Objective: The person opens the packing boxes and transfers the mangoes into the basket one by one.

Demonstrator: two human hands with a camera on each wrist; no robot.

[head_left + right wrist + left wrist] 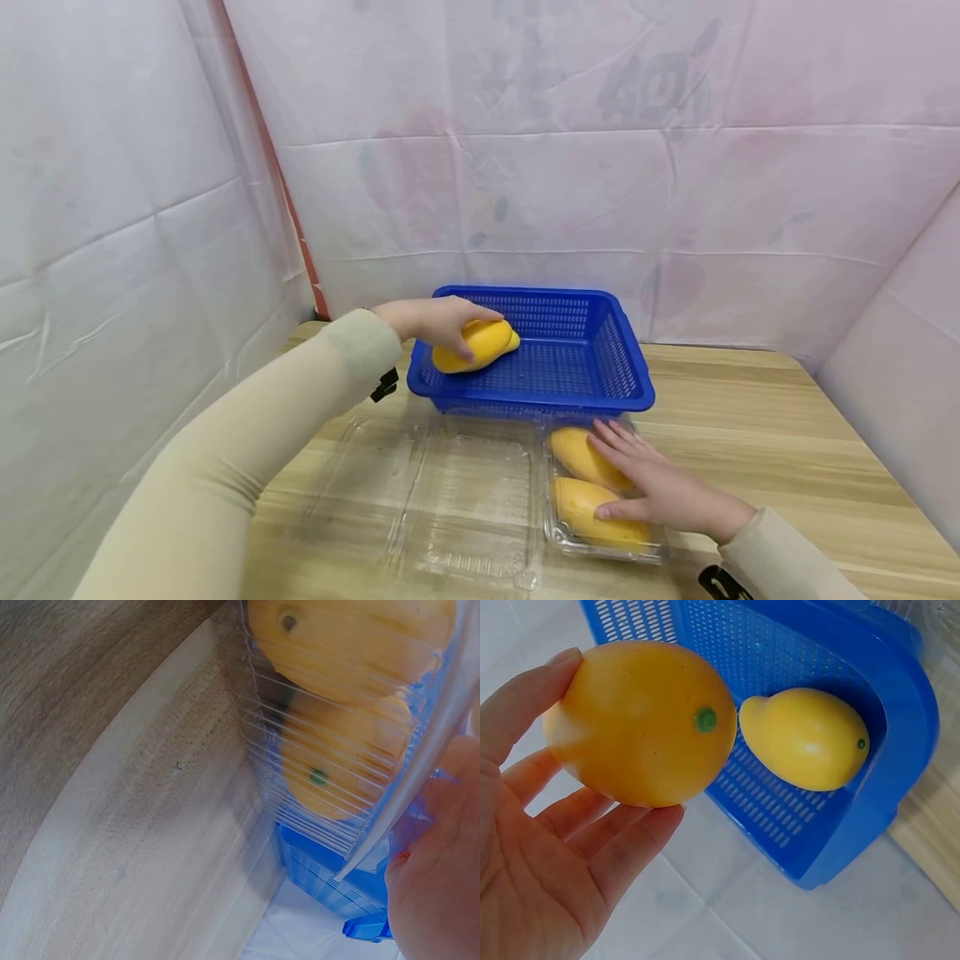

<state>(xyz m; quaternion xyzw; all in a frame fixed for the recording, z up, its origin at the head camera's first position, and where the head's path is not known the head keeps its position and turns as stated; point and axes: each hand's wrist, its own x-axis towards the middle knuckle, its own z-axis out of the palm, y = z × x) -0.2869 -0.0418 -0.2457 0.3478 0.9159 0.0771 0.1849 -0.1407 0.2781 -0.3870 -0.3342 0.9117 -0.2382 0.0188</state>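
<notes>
My left hand (447,321) grips a yellow mango (641,724) over the left part of a blue plastic basket (639,367), thumb on one side and fingers on the other. Another mango (810,739) lies in the basket; from the head view, the held one mostly covers it. Two mangoes, a far one (572,454) and a near one (592,507), sit in a clear plastic container (611,550) in front of the basket. Across them lies my right hand (652,483), fingers extended over the far mango and thumb over the near one.
Clear plastic packaging, with a ribbed tray (476,500) and a flatter panel (367,479), spreads left of the filled container. White sheeting (525,192) hangs behind the basket and along both sides of the wooden table (750,417).
</notes>
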